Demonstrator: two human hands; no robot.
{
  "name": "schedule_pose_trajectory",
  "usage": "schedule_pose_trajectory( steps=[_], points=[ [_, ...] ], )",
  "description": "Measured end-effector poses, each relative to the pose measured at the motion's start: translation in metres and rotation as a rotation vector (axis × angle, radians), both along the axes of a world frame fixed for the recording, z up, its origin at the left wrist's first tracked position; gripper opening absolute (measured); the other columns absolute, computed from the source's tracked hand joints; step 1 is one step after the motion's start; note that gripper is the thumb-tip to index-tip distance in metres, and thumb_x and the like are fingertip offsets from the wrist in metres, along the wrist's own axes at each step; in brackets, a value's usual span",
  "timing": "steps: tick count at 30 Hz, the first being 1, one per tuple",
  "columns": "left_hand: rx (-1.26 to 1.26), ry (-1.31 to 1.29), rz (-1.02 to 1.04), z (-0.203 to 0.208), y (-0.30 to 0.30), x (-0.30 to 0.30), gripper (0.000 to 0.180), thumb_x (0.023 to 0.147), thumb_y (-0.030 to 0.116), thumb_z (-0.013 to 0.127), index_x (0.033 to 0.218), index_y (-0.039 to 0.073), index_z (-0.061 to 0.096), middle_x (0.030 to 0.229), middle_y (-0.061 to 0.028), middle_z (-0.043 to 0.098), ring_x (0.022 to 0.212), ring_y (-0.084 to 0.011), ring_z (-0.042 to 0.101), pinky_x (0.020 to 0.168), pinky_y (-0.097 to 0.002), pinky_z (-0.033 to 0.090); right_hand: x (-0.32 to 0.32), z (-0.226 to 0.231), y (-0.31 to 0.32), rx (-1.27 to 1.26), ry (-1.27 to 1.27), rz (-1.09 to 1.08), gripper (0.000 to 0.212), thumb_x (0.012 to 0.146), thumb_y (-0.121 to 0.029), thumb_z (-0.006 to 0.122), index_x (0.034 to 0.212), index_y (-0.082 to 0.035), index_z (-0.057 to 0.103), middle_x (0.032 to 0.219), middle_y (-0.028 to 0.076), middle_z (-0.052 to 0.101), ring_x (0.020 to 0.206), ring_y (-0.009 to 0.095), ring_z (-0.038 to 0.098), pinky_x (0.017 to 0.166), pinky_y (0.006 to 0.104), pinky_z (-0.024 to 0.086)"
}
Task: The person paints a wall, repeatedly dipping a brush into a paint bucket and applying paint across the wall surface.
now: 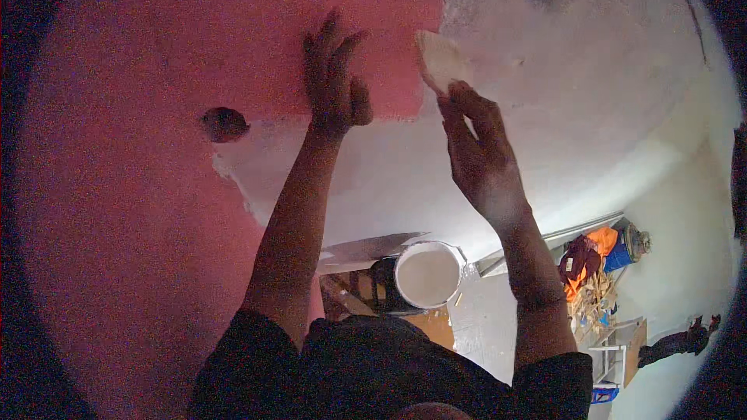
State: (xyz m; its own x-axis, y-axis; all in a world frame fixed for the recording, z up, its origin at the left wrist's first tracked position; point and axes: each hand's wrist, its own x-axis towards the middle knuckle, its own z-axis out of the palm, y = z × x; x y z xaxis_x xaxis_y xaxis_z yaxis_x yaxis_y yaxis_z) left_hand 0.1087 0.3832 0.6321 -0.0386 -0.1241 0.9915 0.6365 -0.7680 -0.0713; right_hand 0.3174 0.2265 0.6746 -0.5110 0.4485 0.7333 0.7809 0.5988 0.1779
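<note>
In front of me is a wall, pink on the left and covered with whitish filler to the right and lower middle. My right hand grips a putty knife between thumb and fingers. Its broad off-white blade lies at the border between pink paint and filler. Up against the pink part, to the left of the blade, is my left hand. Its fingers are apart, and it holds nothing; whether it presses on the wall I cannot tell.
A dark round hole breaks the wall left of my left forearm. Below stands a white bucket of pale filler. Farther right are orange and maroon cloths, a blue container and a white-legged stand.
</note>
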Motion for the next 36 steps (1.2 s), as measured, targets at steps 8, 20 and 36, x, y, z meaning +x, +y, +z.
schedule_pose_trajectory(
  steps=[8,20,36],
  points=[
    [0.001,0.042,-0.007,0.015,-0.012,0.006,0.045,0.082,0.026,0.036,0.119,0.005,0.052,0.138,-0.0241,0.041,0.127,-0.0390,0.040,0.106,-0.0563,0.019,0.013,-0.094,0.029,-0.128,-0.262,0.066,0.047,0.072,0.004,0.056,0.117,0.014,0.050,0.121,0.029,0.047,0.114,0.046,0.047,0.101,0.0503,0.040],
    [0.065,0.063,-0.026,0.021,-0.016,0.006,0.042,0.078,0.017,0.041,0.116,0.003,0.053,0.134,-0.0236,0.044,0.124,-0.0397,0.042,0.105,-0.0558,0.025,0.021,0.075,0.036,-0.073,-0.296,0.107,0.027,0.076,0.007,0.051,0.097,-0.005,0.062,0.109,0.018,0.053,0.108,0.032,0.052,0.091,0.0398,0.047],
    [-0.049,0.090,-0.017,0.017,-0.021,0.004,0.043,0.075,0.014,0.043,0.114,0.003,0.054,0.133,-0.0215,0.046,0.121,-0.0394,0.044,0.105,-0.0546,0.027,0.008,-0.058,0.017,-0.340,-0.127,0.018,0.018,0.076,-0.001,0.055,0.093,0.003,0.059,0.115,0.021,0.049,0.109,0.034,0.050,0.088,0.0415,0.049]
  ],
)
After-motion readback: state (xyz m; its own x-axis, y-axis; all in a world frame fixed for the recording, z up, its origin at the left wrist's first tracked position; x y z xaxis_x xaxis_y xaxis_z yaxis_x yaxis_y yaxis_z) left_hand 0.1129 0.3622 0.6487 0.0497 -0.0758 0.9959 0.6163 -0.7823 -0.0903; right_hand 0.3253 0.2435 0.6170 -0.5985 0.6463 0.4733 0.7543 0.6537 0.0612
